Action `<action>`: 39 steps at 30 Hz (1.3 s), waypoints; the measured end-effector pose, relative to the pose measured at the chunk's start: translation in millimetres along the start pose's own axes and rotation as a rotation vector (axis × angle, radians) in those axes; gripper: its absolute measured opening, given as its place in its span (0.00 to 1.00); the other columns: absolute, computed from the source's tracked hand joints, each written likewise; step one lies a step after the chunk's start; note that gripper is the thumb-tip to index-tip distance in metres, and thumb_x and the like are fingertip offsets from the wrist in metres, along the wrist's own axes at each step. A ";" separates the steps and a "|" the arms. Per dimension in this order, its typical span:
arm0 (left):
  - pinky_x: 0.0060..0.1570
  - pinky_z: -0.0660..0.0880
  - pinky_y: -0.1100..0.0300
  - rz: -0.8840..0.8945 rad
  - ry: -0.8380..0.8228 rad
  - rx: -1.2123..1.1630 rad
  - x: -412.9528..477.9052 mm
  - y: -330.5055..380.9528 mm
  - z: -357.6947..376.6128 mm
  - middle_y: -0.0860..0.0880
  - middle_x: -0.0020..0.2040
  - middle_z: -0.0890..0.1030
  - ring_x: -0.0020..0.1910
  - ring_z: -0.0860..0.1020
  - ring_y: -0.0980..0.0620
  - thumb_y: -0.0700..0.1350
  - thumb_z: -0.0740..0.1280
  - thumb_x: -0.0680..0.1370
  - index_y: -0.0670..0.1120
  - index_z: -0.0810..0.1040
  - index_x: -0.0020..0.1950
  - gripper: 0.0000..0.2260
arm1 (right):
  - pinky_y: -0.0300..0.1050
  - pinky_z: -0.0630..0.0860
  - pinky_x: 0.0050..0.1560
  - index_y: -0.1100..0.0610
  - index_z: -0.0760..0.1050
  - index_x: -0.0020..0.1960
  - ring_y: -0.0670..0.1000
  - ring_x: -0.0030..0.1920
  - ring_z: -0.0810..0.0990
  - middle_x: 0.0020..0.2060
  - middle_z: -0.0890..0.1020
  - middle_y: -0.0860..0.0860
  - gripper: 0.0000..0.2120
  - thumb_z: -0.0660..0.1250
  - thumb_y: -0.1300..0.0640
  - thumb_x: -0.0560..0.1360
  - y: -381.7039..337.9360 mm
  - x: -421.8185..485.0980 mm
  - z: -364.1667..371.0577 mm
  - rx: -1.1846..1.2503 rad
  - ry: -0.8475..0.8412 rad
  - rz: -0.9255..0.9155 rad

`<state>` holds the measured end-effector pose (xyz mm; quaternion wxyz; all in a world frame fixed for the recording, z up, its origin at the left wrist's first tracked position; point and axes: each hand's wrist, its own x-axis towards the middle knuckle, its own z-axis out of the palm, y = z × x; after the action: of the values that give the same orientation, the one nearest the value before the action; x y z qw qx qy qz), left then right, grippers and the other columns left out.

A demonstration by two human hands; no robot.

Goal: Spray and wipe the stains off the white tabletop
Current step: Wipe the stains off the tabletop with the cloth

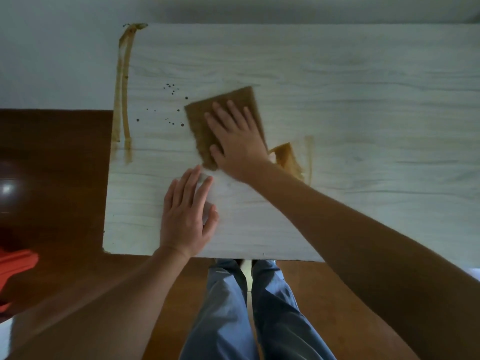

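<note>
A white wood-grain tabletop fills the view. My right hand presses flat, fingers straight, on a brown square cloth near the table's middle. A wet brown smear lies just right of that wrist. Dark droplets speckle the surface left of the cloth. Two long brown streaks run along the table's left edge. My left hand rests flat on the tabletop near the front edge, over what looks like a small white thing; I cannot tell what it is. No spray bottle is in view.
A dark glossy wooden surface adjoins the table on the left, with an orange-red item at its lower left. My legs in blue trousers stand at the table's front edge above a brown floor.
</note>
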<state>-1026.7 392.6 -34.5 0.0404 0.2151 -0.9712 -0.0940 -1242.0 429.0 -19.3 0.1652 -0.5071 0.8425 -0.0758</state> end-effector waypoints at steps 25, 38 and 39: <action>0.81 0.53 0.43 -0.026 -0.064 -0.040 0.1 -2.6 -0.5 0.41 0.82 0.62 0.83 0.58 0.43 0.54 0.56 0.82 0.44 0.67 0.79 0.27 | 0.57 0.40 0.81 0.52 0.46 0.83 0.53 0.82 0.39 0.83 0.47 0.51 0.34 0.54 0.43 0.83 81.1 -180.3 9.1 0.104 0.112 0.501; 0.81 0.55 0.42 -0.009 -0.037 -0.028 0.4 -3.2 0.4 0.40 0.82 0.64 0.82 0.61 0.41 0.53 0.58 0.81 0.44 0.68 0.78 0.27 | 0.59 0.41 0.80 0.50 0.49 0.83 0.56 0.82 0.44 0.83 0.49 0.52 0.34 0.53 0.39 0.81 65.2 -66.4 -2.8 -0.001 0.033 0.261; 0.81 0.56 0.42 -0.007 -0.033 -0.029 0.3 -3.0 0.3 0.40 0.81 0.64 0.82 0.61 0.41 0.53 0.58 0.81 0.44 0.69 0.78 0.27 | 0.58 0.41 0.80 0.50 0.49 0.83 0.56 0.82 0.45 0.83 0.49 0.52 0.35 0.53 0.39 0.81 66.0 -40.5 -7.8 0.002 0.044 0.271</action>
<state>-1025.8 389.8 -35.4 0.0269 0.2164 -0.9695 -0.1115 -1282.0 495.7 -23.3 0.1561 -0.3867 0.9066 -0.0649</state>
